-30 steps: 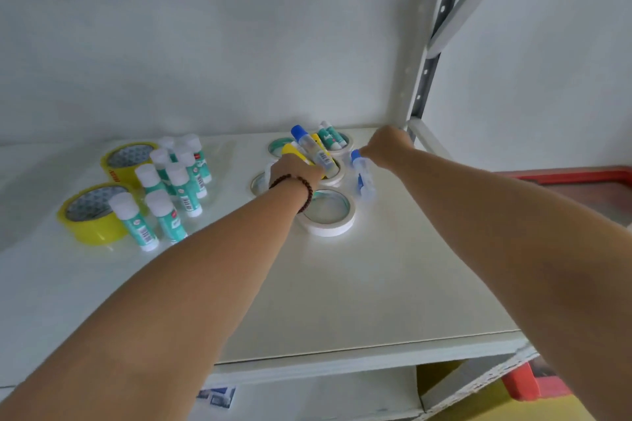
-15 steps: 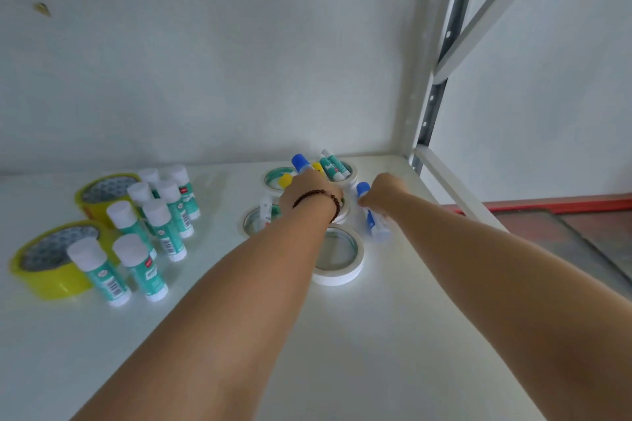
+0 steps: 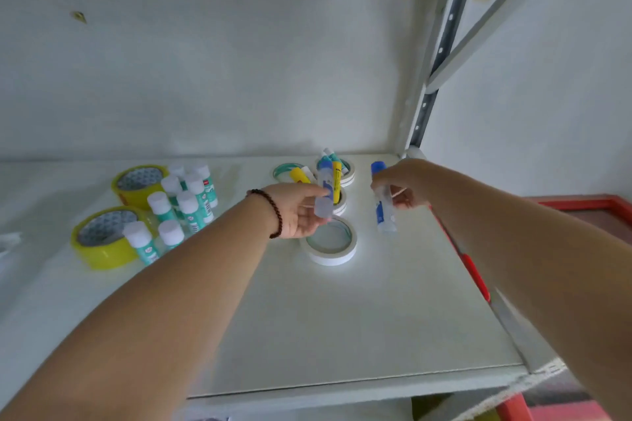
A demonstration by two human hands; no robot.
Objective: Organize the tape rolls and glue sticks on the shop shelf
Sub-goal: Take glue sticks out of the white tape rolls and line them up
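The left hand (image 3: 297, 210) curls its fingers around a blue-capped glue stick (image 3: 325, 193) and a yellow one (image 3: 337, 186), raised above a white tape roll (image 3: 330, 246). The right hand (image 3: 402, 186) pinches another blue glue stick (image 3: 383, 202), held upright over the white shelf (image 3: 342, 318). Green glue sticks (image 3: 186, 205) stand beside two yellow tape rolls (image 3: 102, 237) at left. A pale wall (image 3: 205, 79) rises behind.

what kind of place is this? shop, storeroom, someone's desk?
Most likely a shop or stockroom shelf. A white shelf board sits on a slotted metal upright, and it carries stock in multiples: yellow tape rolls, upright glue sticks and white tape rolls.
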